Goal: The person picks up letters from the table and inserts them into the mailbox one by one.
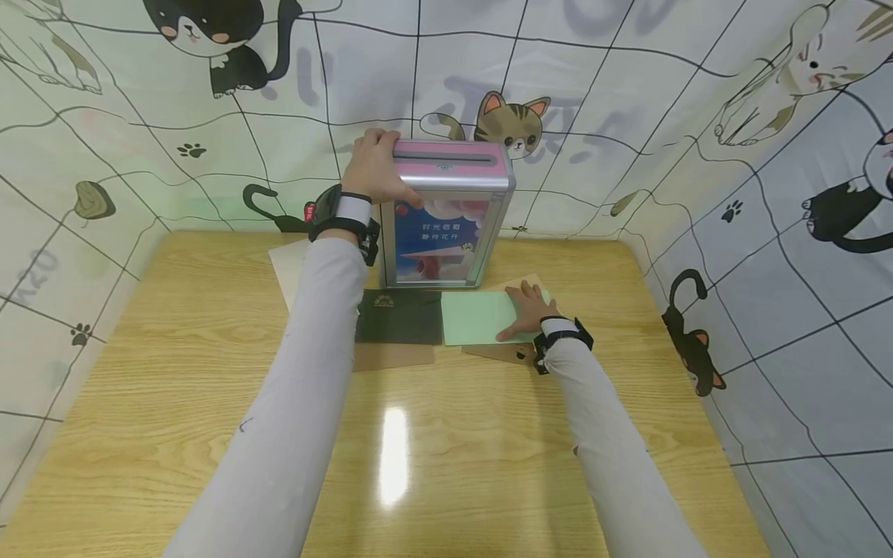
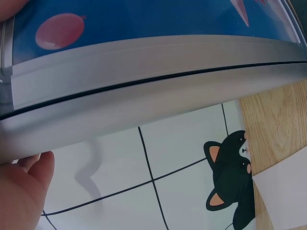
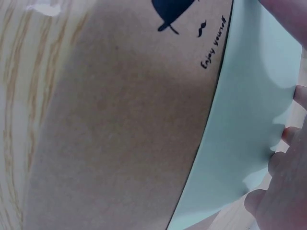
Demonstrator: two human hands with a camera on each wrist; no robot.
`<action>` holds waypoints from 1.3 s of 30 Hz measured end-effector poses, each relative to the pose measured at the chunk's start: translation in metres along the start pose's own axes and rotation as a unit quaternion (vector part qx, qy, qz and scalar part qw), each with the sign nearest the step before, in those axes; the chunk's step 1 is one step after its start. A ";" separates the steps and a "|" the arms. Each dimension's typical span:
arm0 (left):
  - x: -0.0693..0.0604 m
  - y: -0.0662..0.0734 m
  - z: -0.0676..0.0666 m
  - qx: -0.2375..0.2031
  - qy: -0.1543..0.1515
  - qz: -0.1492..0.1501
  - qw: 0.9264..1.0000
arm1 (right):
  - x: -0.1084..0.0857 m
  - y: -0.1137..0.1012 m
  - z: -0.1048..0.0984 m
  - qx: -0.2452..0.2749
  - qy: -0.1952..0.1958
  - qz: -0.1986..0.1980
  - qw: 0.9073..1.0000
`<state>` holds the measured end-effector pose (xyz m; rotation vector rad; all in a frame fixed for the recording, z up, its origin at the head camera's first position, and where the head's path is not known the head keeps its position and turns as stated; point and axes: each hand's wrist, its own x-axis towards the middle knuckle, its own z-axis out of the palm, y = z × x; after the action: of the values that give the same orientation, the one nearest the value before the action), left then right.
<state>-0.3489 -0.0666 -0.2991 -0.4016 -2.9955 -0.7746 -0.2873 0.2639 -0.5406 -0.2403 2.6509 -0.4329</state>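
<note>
A mailbox-like box (image 1: 494, 209) with a pink slotted top, silver frame and blue picture front stands at the table's back. My left hand (image 1: 377, 169) grips its upper left edge, thumb on the front and fingers over the top; in the left wrist view the box's silver edge (image 2: 144, 81) fills the upper part. My right hand (image 1: 530, 306) rests with spread fingers on the right end of a mint green envelope (image 1: 474, 318). Beside that lies a dark green envelope (image 1: 401, 322). Brown kraft envelopes (image 1: 394, 356) stick out from underneath; one bears the printed words "Enjoy yourself".
A whitish paper (image 1: 284, 267) lies partly behind my left forearm. The wooden table (image 1: 446, 480) extends toward me. White cat-patterned sheeting (image 1: 363, 85) hangs behind the box and along both sides.
</note>
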 end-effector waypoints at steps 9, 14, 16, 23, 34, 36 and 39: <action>0.000 -0.001 0.001 0.001 0.001 0.000 1.000 | 0.001 0.000 0.001 -0.002 0.010 -0.001 1.000; 0.000 -0.001 0.001 0.002 0.001 -0.003 1.000 | 0.004 0.002 0.004 -0.008 0.016 -0.004 1.000; 0.000 -0.001 0.001 0.003 0.001 -0.004 1.000 | 0.005 0.003 0.004 -0.004 0.016 -0.005 1.000; -0.001 0.000 0.001 -0.002 -0.001 -0.006 1.000 | 0.004 -0.001 0.001 -0.003 0.009 0.000 1.000; 0.000 -0.002 0.002 -0.006 0.004 -0.004 1.000 | -0.003 -0.013 -0.008 -0.016 0.004 0.013 1.000; 0.000 -0.002 0.002 -0.007 0.004 -0.004 1.000 | -0.004 -0.014 -0.009 -0.028 0.008 0.011 1.000; 0.000 -0.002 0.002 -0.007 0.004 -0.005 1.000 | -0.006 -0.016 -0.010 -0.043 0.019 0.006 0.999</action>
<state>-0.3489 -0.0671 -0.3016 -0.3844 -2.9883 -0.7976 -0.2852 0.2534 -0.5244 -0.2446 2.7105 -0.3227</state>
